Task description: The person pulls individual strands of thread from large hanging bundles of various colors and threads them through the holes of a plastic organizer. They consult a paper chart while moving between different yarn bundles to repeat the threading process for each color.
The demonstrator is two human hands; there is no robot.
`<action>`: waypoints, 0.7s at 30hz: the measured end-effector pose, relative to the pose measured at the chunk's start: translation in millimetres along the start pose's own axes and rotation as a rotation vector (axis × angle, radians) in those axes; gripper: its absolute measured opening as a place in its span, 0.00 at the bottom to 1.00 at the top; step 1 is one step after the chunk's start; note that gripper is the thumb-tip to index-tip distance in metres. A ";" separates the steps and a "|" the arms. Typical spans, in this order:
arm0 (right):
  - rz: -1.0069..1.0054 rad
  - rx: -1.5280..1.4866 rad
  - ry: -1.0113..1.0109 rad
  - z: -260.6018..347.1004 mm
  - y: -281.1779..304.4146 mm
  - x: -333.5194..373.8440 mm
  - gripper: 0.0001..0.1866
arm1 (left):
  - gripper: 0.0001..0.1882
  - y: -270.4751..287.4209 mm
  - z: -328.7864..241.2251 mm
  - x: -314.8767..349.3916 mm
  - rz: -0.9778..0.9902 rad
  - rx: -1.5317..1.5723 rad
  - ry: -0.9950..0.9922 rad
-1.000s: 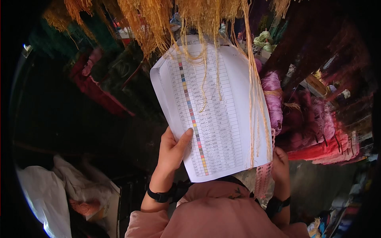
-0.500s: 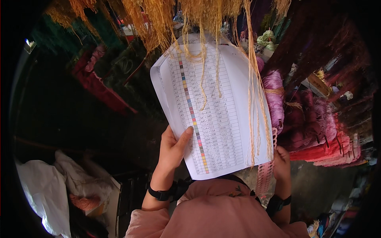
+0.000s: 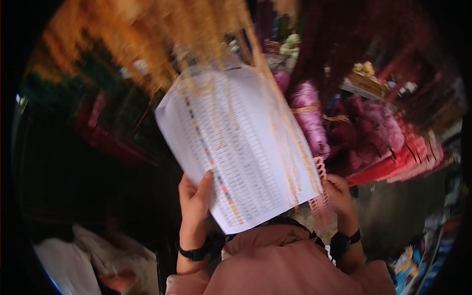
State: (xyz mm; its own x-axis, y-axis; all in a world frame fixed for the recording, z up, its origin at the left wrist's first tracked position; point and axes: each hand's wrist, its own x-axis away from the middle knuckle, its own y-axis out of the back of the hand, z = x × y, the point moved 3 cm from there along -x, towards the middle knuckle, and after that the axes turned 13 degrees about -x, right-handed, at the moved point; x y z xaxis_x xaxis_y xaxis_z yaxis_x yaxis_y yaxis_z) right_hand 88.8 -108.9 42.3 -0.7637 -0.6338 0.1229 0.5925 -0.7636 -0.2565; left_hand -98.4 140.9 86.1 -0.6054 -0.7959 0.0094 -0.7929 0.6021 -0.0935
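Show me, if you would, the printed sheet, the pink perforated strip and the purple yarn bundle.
Printed sheet (image 3: 238, 157): head view, middle of its grid.
Pink perforated strip (image 3: 320, 209): head view, part below the sheet.
Purple yarn bundle (image 3: 311, 125): head view, middle of its strands.

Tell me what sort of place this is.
Probably a yarn store or workshop: orange yarn hangs in bunches, a tied purple skein is at right, and the left hand holds a printed sheet with colour swatches.
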 end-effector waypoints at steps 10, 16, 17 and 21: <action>0.018 -0.033 0.236 8.4 11.0 13.8 0.08 | 0.23 5.4 -8.8 -24.9 0.014 -0.231 -0.081; -0.125 0.026 0.179 0.8 32.5 62.2 0.10 | 0.16 -16.2 -15.3 -14.7 0.056 -0.289 -0.257; -0.122 0.059 0.128 -0.8 30.8 73.4 0.10 | 0.10 11.9 6.1 -30.8 0.043 -0.323 -0.241; -0.135 0.265 0.129 -11.6 32.5 105.4 0.10 | 0.09 -5.3 11.3 -20.3 0.243 -0.394 -0.123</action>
State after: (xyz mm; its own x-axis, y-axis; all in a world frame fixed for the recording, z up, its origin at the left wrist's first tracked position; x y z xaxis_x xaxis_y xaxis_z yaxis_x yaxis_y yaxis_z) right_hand 24.6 -199.1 35.8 -0.8561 -0.5166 0.0120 0.5167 -0.8560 0.0150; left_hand -81.2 153.1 75.1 -0.7827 -0.6164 -0.0859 -0.6095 0.7312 0.3065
